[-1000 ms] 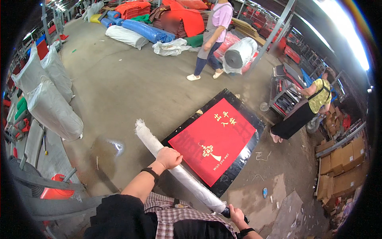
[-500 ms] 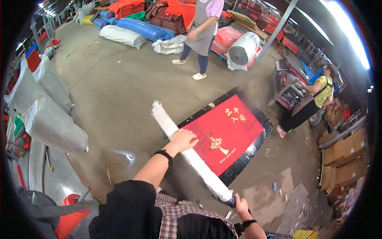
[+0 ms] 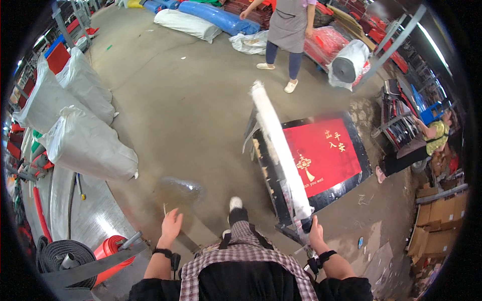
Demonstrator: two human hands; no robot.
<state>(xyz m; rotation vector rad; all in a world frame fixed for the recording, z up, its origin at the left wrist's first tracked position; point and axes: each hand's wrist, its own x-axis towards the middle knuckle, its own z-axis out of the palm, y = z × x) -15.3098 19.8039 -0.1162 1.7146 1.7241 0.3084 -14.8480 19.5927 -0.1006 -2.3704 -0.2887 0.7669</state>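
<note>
My right hand (image 3: pixel 316 235) is closed round the dark end of a long white roll (image 3: pixel 283 150). The roll points away from me, along the left side of a red mat (image 3: pixel 329 165) with gold printing. It covers part of the mat's left edge. Beneath the mat is a black-topped table (image 3: pixel 314 119) with worn, chipped edges. My left hand (image 3: pixel 171 224) hangs free over the floor on the left, fingers loosely apart, holding nothing.
At left stand big white sacks (image 3: pixel 93 145); a dark coiled mat (image 3: pixel 65 261) and a red roll (image 3: pixel 111 251) lie lower left. One person in a grey apron (image 3: pixel 287 27) stands beyond the table; another by a loaded cart (image 3: pixel 399 113) at right. Cartons (image 3: pixel 442 220) line the right.
My left hand has let go of the white roll and moved left. The roll has swung to point more directly away from me, still in my right hand. My view has shifted.
</note>
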